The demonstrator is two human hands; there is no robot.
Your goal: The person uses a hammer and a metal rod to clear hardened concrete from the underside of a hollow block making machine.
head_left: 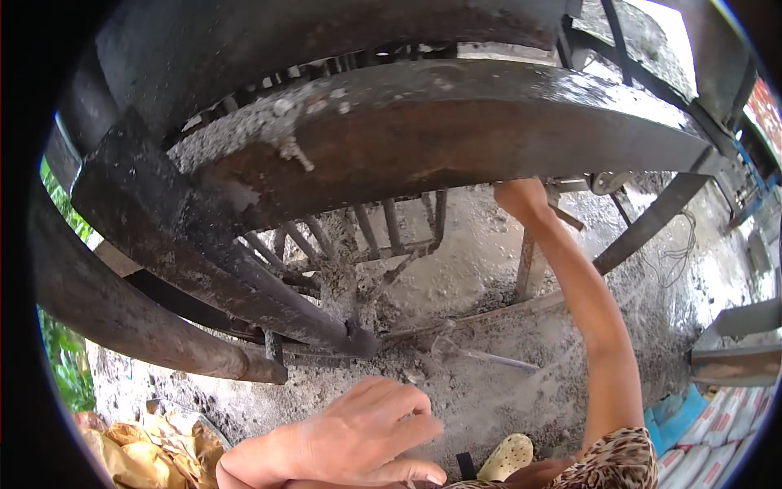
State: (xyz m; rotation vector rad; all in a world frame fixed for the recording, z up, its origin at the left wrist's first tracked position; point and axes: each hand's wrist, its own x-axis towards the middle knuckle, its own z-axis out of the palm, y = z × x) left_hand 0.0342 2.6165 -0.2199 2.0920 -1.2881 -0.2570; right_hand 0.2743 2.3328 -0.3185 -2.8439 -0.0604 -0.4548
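Note:
My right hand (pixel 521 197) reaches far forward under a rusty, dust-caked metal beam (pixel 440 143). The beam hides its fingers, so what they touch or hold does not show. A short bar (pixel 567 218) and an upright post (pixel 531 265) are close to that wrist. My left hand (pixel 371 432) hovers low and near me, its fingers loosely bent and the thumb apart, with nothing visible in it. Beyond it, a grey hammer (pixel 489 357) coated in dust lies on the ground, touched by neither hand.
Thick dark frame bars (pixel 204 244) cross the left side. Under the beam sits a rack of metal rods (pixel 358 236) crusted with grey material. Crumpled brown sacks (pixel 155 452) lie at lower left, stacked white bags (pixel 721 432) at lower right. A pale perforated clog (pixel 507 458) shows below.

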